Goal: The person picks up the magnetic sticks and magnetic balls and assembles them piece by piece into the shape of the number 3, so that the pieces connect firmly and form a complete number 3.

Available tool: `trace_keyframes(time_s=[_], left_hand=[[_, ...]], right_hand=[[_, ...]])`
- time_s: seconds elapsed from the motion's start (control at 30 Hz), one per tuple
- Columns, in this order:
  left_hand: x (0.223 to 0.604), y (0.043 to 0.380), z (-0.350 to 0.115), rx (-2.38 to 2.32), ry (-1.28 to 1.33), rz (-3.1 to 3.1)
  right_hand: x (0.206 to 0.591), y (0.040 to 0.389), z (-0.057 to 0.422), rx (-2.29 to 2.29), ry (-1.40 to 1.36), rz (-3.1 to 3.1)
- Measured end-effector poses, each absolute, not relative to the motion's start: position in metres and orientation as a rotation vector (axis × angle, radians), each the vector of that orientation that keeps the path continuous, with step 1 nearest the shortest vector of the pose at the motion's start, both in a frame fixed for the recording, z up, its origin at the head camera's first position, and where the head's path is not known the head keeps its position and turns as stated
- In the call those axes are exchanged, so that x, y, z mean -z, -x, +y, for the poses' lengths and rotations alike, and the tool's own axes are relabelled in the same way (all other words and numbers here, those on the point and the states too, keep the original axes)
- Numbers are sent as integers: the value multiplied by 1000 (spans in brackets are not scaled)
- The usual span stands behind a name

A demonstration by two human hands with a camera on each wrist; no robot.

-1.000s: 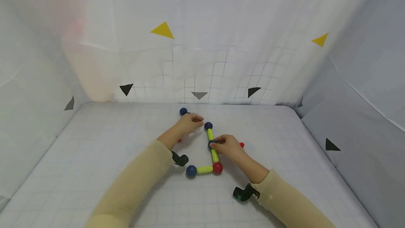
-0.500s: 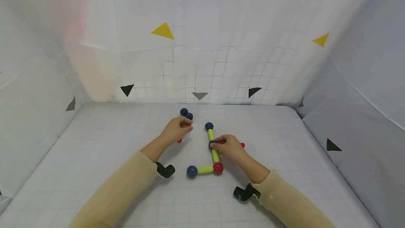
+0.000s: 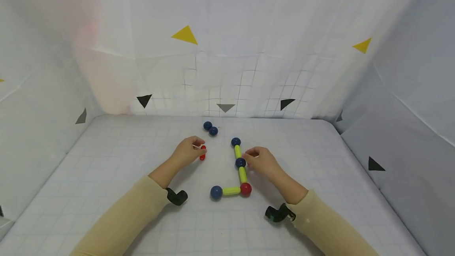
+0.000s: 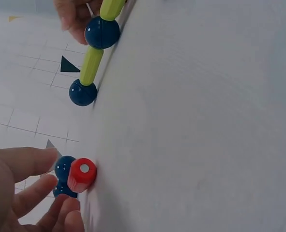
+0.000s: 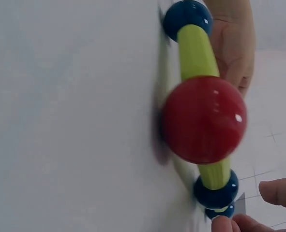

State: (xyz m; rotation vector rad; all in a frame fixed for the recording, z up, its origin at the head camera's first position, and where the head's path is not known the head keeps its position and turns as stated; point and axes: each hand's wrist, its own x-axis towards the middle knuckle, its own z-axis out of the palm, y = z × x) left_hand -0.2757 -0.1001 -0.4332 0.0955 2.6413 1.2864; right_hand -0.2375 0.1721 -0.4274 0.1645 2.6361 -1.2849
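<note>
My left hand is at a short red rod on the table. In the left wrist view its thumb and fingers are spread beside that rod, with a gap between them. My right hand is just right of the middle blue ball of a joined chain, fingers loosely bent, holding nothing visible. That chain runs from a far blue ball through yellow-green rods to a red ball. From there another yellow-green rod leads left to a blue ball.
Two loose blue balls lie touching at the back, beyond the red rod. White sheet walls with yellow and black triangles surround the white table at the back and sides.
My left hand has moved left and nearer, away from the chain's far end to the red rod. My right hand has let go of the middle blue ball and drawn slightly right.
</note>
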Motion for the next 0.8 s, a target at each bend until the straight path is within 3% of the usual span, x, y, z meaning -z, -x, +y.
trace_keyframes(time_s=[0.33, 0.8], left_hand=[[441, 280, -99, -1166, -84, 2687], [445, 283, -101, -1084, -183, 2741]], right_hand=[[413, 262, 170, 1314, 3, 2708], [430, 297, 165, 1363, -5, 2715]])
